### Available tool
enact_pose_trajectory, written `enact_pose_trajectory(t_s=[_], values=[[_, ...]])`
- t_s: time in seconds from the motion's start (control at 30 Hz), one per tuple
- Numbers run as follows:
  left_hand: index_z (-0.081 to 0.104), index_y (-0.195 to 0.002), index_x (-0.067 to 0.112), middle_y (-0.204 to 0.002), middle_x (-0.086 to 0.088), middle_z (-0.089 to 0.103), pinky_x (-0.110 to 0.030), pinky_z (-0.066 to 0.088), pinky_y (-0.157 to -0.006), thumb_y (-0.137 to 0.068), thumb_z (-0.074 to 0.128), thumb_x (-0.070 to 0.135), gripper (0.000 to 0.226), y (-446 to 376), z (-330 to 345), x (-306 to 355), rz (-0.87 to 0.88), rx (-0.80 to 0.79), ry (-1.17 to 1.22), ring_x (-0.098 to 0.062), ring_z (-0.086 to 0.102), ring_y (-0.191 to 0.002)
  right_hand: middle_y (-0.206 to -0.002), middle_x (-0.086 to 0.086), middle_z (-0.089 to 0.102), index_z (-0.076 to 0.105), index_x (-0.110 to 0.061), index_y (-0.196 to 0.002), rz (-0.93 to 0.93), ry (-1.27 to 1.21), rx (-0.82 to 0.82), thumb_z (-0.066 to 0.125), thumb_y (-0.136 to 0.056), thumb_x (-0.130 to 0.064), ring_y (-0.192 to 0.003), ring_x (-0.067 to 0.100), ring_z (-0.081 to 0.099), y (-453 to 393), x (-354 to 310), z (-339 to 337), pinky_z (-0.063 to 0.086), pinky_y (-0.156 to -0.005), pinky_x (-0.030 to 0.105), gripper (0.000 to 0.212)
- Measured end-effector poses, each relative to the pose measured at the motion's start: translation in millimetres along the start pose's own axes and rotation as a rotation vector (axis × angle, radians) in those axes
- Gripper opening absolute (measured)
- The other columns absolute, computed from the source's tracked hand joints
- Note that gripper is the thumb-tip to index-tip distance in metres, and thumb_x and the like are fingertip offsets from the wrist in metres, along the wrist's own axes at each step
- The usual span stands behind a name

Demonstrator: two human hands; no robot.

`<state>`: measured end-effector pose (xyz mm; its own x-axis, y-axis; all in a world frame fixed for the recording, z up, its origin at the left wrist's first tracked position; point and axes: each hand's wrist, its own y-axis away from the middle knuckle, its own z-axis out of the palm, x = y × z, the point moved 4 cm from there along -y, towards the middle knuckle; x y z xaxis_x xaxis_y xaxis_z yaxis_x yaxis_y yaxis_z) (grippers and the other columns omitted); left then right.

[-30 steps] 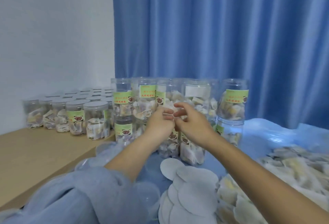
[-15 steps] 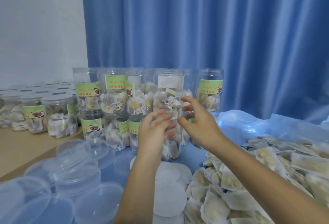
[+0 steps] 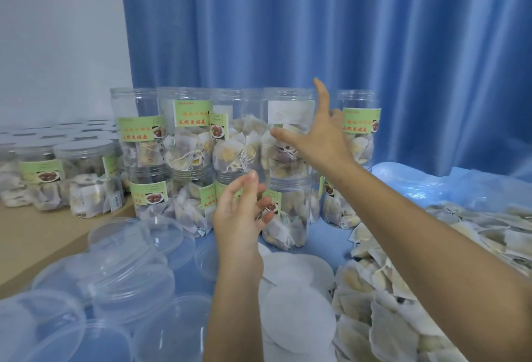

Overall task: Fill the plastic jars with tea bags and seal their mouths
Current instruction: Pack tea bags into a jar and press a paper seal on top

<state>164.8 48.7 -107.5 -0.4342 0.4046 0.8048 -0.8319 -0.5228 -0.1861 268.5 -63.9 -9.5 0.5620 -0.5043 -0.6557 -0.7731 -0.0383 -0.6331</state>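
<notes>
Two tiers of clear plastic jars holding tea bags stand stacked against the blue curtain, green labels facing out. Against the upper jar with the white label, the right hand reaches with fingers spread straight, holding nothing. Lower, in front of the bottom tier, the left hand hovers with fingers loosely bent, also empty. Below the hands lie round white paper discs, loose tea bags heaped to the right, and clear lids to the left. Lidded jars stand on the wooden counter far left.
</notes>
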Motion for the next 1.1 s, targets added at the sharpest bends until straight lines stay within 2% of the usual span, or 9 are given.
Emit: enact_pose_trajectory(t_s=[0.17,0.27,0.4,0.6,0.67,0.73,0.87,0.93,1.1], values=[[0.064,-0.09,0.021,-0.076,0.006,0.067,-0.023,0.053,-0.062,-0.087,0.062,0.032,0.012,0.0,-1.4,1.3,-0.01,0.006,0.007,-0.007,0.06,-0.064,-0.118,0.015,0.048,0.028,-0.034,-0.126,-0.042,-0.033,0.044,0.081,-0.068,-0.038,-0.086,0.023,0.05,-2.9,-3.7,-2.5,0.039,-0.071,0.029,0.079],[0.064,-0.091,0.021,-0.077,0.005,0.065,-0.023,0.052,-0.063,-0.086,0.065,0.027,0.008,1.4,-0.1,1.1,-0.007,0.007,-0.02,-0.008,0.06,-0.065,-0.111,0.009,0.051,0.025,-0.033,-0.108,-0.1,-0.055,0.119,0.083,-0.068,-0.03,-0.081,0.016,0.046,8.9,-3.9,-12.7,0.032,-0.058,0.02,0.07],[0.062,-0.1,0.024,-0.088,0.003,0.065,-0.021,0.052,-0.064,-0.081,0.071,0.02,0.021,2.9,2.9,3.8,0.054,-0.013,-0.151,-0.01,0.061,-0.074,-0.112,-0.006,0.044,0.021,-0.041,-0.103,-0.223,-0.111,0.208,0.083,-0.066,-0.034,-0.093,0.015,0.045,40.1,-8.0,-40.6,0.03,-0.062,0.016,0.072],[0.033,-0.135,0.046,-0.131,0.012,0.046,-0.029,0.047,-0.09,-0.06,0.086,0.016,0.097,13.2,15.6,8.9,0.176,-0.223,-0.516,-0.004,0.05,-0.116,-0.109,-0.017,0.047,0.024,-0.045,-0.108,-0.328,-0.089,0.015,0.086,-0.059,-0.038,-0.091,0.011,0.051,91.5,-12.3,-54.8,0.038,-0.07,0.009,0.079],[0.023,-0.142,0.044,-0.131,0.01,0.048,-0.019,0.052,-0.078,-0.055,0.085,0.001,0.115,15.2,19.1,4.9,0.158,-0.35,-0.562,0.004,0.056,-0.106,-0.108,-0.025,0.045,0.022,-0.051,-0.103,-0.311,-0.101,-0.067,0.087,-0.057,-0.04,-0.094,0.008,0.053,106.0,-3.9,-51.4,0.04,-0.074,0.008,0.08],[0.023,-0.139,0.042,-0.12,0.013,0.055,-0.008,0.049,-0.062,-0.05,0.085,-0.004,0.117,14.5,19.9,1.4,0.149,-0.453,-0.631,0.014,0.06,-0.089,-0.106,-0.023,0.05,0.023,-0.056,-0.099,-0.238,-0.13,-0.116,0.086,-0.055,-0.045,-0.092,0.007,0.056,116.7,9.4,-47.7,0.047,-0.075,0.02,0.078],[0.037,-0.123,0.04,-0.105,0.022,0.062,-0.013,0.048,-0.07,-0.039,0.094,0.017,0.104,6.2,7.3,-9.0,0.07,-0.447,-0.752,0.011,0.058,-0.094,-0.107,-0.018,0.061,0.033,-0.056,-0.102,-0.126,-0.284,-0.202,0.067,-0.075,-0.054,-0.097,0.001,0.061,130.2,38.9,-36.1,0.048,-0.079,0.021,0.043],[0.04,-0.118,0.039,-0.104,0.023,0.062,-0.009,0.047,-0.063,-0.037,0.096,0.02,0.1,5.3,-2.1,-19.7,-0.013,-0.441,-0.763,0.01,0.057,-0.095,-0.104,-0.022,0.059,0.037,-0.057,-0.103,-0.091,-0.23,-0.288,0.055,-0.082,-0.057,-0.101,0.0,0.059,133.3,48.1,-30.5,0.048,-0.084,0.024,0.028],[0.043,-0.122,0.038,-0.109,0.016,0.065,-0.031,0.053,-0.082,-0.022,0.093,0.027,0.113,1.5,-13.3,-38.9,-0.083,-0.401,-0.714,0.004,0.059,-0.098,-0.121,-0.005,0.054,0.021,-0.04,-0.14,0.141,-0.137,-0.462,0.066,-0.081,-0.035,-0.096,0.007,0.061,126.6,63.4,-32.8,0.054,-0.083,0.036,0.074]])
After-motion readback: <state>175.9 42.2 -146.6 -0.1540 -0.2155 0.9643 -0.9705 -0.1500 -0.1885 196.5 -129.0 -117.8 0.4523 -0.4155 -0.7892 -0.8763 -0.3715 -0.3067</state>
